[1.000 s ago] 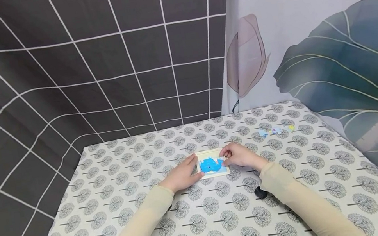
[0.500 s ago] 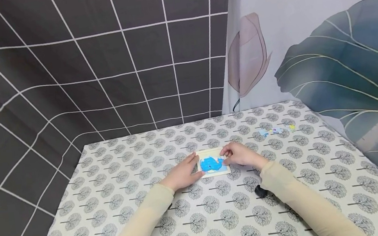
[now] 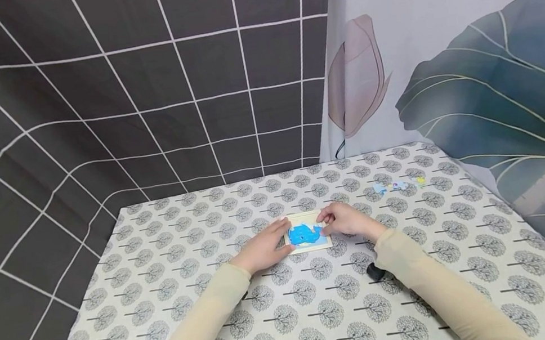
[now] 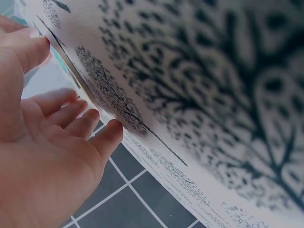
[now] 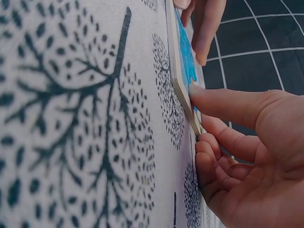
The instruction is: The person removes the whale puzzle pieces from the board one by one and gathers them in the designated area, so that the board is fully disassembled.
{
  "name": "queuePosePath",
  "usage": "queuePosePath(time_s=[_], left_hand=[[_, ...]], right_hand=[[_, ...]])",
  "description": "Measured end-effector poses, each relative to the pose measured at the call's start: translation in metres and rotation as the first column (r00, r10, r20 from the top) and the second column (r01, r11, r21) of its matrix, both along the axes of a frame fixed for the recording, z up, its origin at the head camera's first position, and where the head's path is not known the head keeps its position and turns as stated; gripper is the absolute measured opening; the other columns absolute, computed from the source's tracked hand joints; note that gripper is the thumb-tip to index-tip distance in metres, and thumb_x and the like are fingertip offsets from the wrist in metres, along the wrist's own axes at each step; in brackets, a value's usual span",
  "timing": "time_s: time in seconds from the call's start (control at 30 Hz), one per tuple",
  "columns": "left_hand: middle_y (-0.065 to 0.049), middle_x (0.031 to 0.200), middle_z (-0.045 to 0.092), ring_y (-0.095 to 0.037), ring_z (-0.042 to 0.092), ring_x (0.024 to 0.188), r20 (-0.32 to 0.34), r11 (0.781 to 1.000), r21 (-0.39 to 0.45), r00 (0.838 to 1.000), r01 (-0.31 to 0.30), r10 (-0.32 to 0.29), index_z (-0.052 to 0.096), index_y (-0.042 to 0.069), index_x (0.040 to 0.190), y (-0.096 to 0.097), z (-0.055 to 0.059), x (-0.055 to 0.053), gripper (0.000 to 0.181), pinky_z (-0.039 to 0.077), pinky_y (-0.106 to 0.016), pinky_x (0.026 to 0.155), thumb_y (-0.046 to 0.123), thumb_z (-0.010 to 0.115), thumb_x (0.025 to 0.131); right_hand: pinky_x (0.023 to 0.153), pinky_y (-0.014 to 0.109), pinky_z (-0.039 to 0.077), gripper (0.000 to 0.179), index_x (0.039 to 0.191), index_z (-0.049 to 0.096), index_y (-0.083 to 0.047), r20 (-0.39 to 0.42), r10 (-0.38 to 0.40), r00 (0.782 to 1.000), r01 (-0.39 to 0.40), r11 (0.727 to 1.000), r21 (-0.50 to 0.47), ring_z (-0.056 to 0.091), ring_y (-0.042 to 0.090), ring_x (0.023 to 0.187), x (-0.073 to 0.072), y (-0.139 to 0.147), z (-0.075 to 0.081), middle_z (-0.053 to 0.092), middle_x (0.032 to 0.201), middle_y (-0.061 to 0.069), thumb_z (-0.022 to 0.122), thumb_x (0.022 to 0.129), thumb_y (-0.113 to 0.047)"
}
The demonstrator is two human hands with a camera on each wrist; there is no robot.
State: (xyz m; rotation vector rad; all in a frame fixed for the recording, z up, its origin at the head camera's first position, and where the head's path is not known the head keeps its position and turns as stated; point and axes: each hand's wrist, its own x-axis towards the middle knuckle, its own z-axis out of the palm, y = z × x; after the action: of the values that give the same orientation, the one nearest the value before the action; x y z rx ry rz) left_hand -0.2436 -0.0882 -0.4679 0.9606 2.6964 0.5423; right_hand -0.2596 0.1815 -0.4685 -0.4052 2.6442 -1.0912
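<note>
A small jigsaw puzzle (image 3: pixel 305 234) with a blue whale picture lies in a pale rectangular frame (image 3: pixel 312 247) on the table. At the frame's left side rests my left hand (image 3: pixel 261 249), thumb at the near corner and fingers at the far one. Its fingers look loose and spread in the left wrist view. My right hand (image 3: pixel 346 222) is at the opposite side, thumb (image 5: pixel 223 100) on the blue surface by the whale's tail, with the index fingertip at the frame's edge. The other right fingers are curled. Both hands cover parts of the frame's edges.
Several loose puzzle pieces (image 3: pixel 398 184), pale blue and yellow, lie toward the back right of the table. A patterned cloth (image 3: pixel 188 316) with tree prints covers the table. A dark gridded curtain (image 3: pixel 184 118) hangs behind, beside a pale leaf-print curtain (image 3: pixel 368 79).
My left fingertips have slid slightly further over the frame's left edge. The right hand keeps its place by the whale's tail, and the blue there looks more joined up with the body.
</note>
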Motion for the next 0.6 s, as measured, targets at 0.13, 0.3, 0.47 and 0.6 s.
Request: queuePosePath(time_s=[0.13,0.3,0.47,0.6], left_hand=[[-0.002,0.164,0.03,-0.023,0.022,0.152,-0.003,1.0,0.0,1.0,0.028,-0.028,0.037,0.013,0.157,0.001,0.0003,-0.0005,0.065,0.021,-0.043,0.123,0.043,0.056,0.102],[-0.002,0.163,0.032,-0.025,0.026,0.151,-0.02,0.997,-0.011,0.997,0.078,-0.078,0.038,0.015,0.156,0.0035,0.0011,0.0002,0.06,0.023,-0.044,0.123,0.038,0.054,0.104],[0.001,0.162,0.032,-0.024,0.026,0.151,-0.028,0.996,-0.039,0.996,0.08,-0.081,0.039,0.016,0.156,0.0068,0.002,0.0014,0.056,0.023,-0.044,0.123,0.037,0.052,0.105],[0.002,0.162,0.033,-0.025,0.025,0.151,-0.035,0.995,-0.06,0.996,0.08,-0.082,0.04,0.015,0.155,0.0081,0.0017,0.0021,0.055,0.022,-0.044,0.123,0.037,0.05,0.106]], right_hand=[[0.074,0.03,0.048,0.033,0.108,0.072,-0.001,0.008,-0.009,1.0,0.009,1.0,0.005,0.051,0.016,0.08,-0.0015,0.0007,-0.0019,0.059,0.089,0.003,0.083,0.08,-0.013],[0.072,0.03,0.047,0.032,0.108,0.072,-0.002,0.007,-0.013,1.0,0.013,1.0,0.003,0.051,0.017,0.079,-0.0021,0.0016,-0.0031,0.059,0.088,0.003,0.083,0.08,-0.013],[0.075,0.03,0.048,0.032,0.108,0.072,-0.001,-0.017,0.004,1.0,-0.004,1.0,-0.006,0.052,0.016,0.079,-0.0011,0.0025,-0.0026,0.06,0.088,0.003,0.083,0.08,-0.012],[0.078,0.031,0.049,0.032,0.108,0.07,0.0,-0.028,0.018,0.999,-0.019,1.0,-0.017,0.052,0.016,0.08,-0.0002,0.0025,-0.0015,0.06,0.089,0.003,0.082,0.08,-0.011]])
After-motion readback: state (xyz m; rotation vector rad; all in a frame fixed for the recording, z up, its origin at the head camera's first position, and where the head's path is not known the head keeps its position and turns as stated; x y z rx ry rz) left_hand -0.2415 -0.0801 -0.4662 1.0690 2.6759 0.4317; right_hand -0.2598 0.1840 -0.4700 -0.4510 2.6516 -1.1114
